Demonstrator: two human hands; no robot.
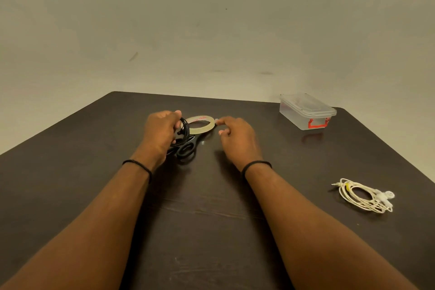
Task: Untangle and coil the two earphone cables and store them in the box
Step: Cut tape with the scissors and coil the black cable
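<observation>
Black earphone coil (184, 130) half hidden by left hand (160, 133); scissors (186, 148) partly covered.

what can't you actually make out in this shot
Head view only:
- Scissors: blades hidden behind the left hand and the black earphone coil it grips.
- Right hand at the tape roll: whether it pinches the tape's end is too small to tell.
- Box: contents blurred through its closed lid.

head cam | worn, looks forward and down | near over dark table (211, 219) | far wall behind
</observation>
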